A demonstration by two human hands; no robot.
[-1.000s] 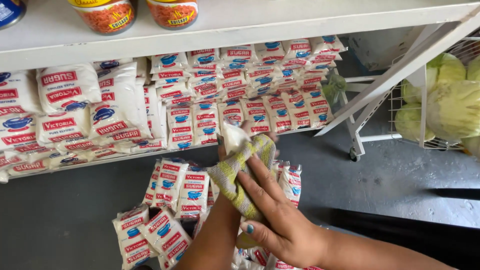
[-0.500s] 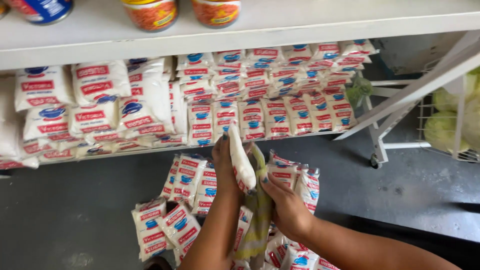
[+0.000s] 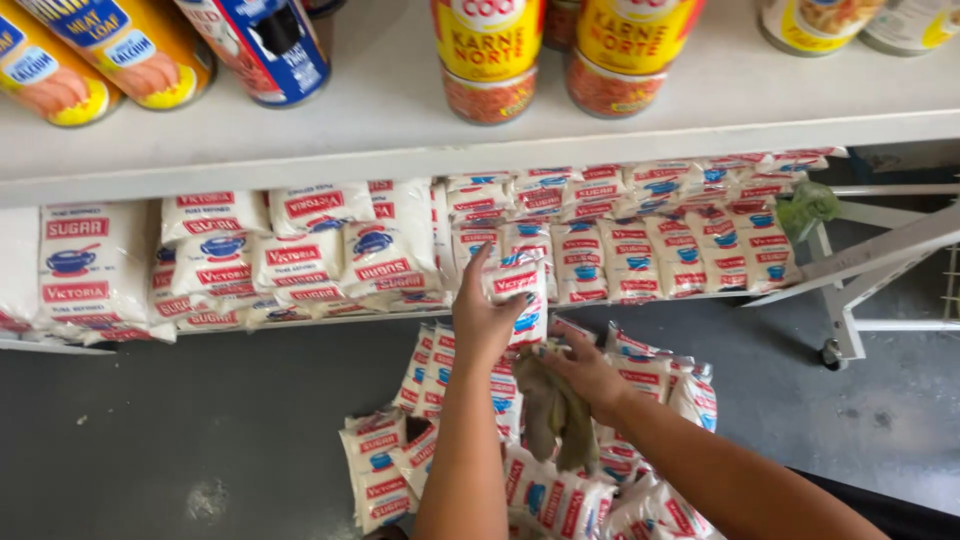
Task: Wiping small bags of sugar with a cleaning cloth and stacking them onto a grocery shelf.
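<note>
Low white shelf [image 3: 400, 160] is packed with sugar bags; left hand [image 3: 487, 315] pinches one small sugar packet [image 3: 522, 300] right at the row, right hand [image 3: 585, 370] clutches a cloth [image 3: 555, 415] just below. Looks mid-stocking, next it needs a free gap.

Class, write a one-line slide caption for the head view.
Left hand lifts a white sugar packet toward the lower shelf's rows; right hand holds a cloth above floor packets.
</note>
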